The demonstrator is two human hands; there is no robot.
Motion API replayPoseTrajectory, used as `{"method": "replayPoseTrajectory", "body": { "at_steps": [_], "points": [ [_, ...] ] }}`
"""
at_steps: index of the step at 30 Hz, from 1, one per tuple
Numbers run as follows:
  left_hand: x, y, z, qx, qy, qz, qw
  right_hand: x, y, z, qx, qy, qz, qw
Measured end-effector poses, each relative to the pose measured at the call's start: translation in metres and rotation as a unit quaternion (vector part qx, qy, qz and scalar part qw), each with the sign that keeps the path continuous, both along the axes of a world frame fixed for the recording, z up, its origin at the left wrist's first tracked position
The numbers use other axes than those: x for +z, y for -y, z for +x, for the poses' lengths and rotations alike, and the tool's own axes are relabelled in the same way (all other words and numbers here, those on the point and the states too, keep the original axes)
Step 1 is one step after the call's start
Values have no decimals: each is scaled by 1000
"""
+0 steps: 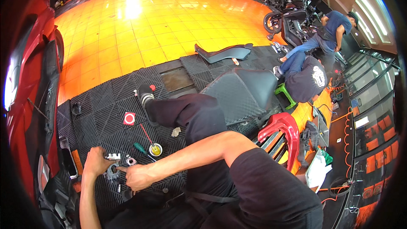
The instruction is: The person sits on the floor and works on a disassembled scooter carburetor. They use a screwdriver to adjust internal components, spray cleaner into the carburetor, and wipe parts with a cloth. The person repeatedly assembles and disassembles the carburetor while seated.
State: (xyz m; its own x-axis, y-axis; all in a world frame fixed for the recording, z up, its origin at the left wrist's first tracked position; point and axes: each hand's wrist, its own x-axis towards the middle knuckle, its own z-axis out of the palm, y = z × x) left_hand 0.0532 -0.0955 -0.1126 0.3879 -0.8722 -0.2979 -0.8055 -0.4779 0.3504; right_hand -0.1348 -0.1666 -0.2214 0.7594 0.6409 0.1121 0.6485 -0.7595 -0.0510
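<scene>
My left hand (96,161) is closed round a small grey metal part (112,172), low over the black mat. My right hand (137,177) meets the same part from the right; its index finger reaches to the edge, the other fingers are curled, and what lies under them is hidden. A white-silver piece (113,156) shows at my left fingertips. Just beyond lies another small metal fitting (131,160). A screwdriver (140,147) with a green handle rests beside a round yellow-and-white container (155,149), from which a thin red stick (146,135) rises.
Red bodywork (36,89) stands close on my left. A black seat (241,91), a dark curved panel (224,53) and a red fairing (286,131) lie to the right. Two people (307,78) (333,29) work near a motorcycle (292,21). A red-and-white square (129,118) lies ahead.
</scene>
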Motion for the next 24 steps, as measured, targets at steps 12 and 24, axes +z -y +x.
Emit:
{"method": "replayPoseTrajectory", "body": {
  "at_steps": [12, 24],
  "points": [
    [22, 2, -6, 14, -61, -18, 998, 28, 13, 7, 34, 29, 131, 990],
    [13, 0, -5, 6, -50, -60, 997, 46, 19, -1, 20, 43, 57, 997]
  ]
}}
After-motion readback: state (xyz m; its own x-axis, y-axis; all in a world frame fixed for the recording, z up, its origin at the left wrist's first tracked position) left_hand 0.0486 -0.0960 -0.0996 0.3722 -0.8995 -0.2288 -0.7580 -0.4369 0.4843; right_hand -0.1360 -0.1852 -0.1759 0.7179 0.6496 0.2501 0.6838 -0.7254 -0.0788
